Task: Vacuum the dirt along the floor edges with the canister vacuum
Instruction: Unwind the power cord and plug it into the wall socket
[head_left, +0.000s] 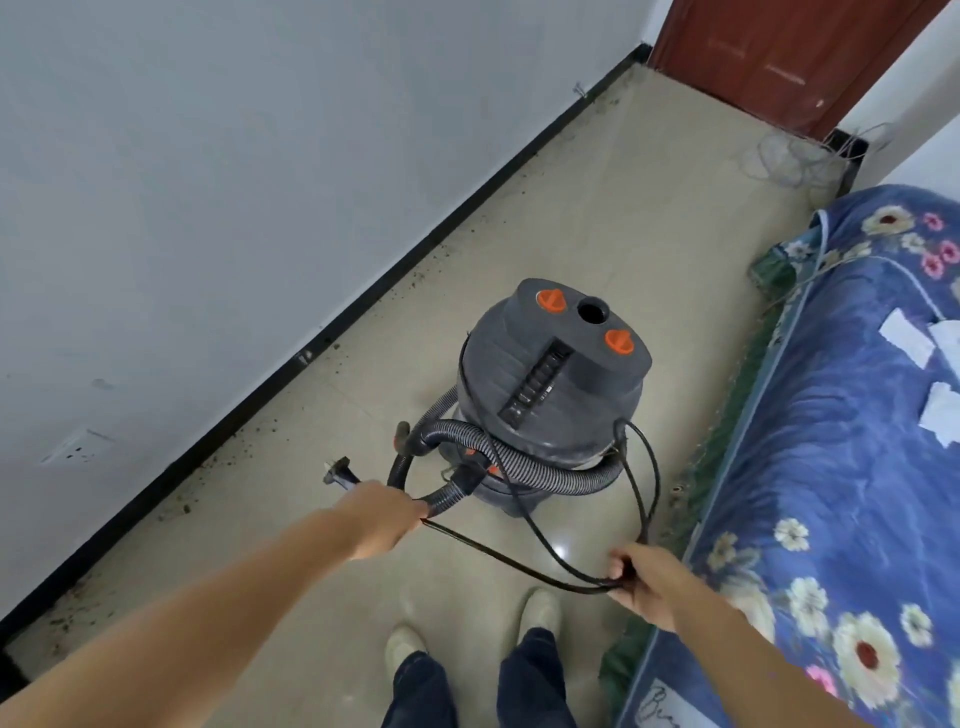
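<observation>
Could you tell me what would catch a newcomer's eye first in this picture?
The grey canister vacuum with two orange knobs stands mid-floor, its ribbed hose looped round its base. In front of it, the left hand grips the plug end of the black power cord and the right hand holds a loop of it. Dark dirt lies along the black skirting on the left, and a blue flowered bedspread fills the right.

Both arms reach forward, left hand (387, 522) and right hand (644, 579) each curled closed
</observation>
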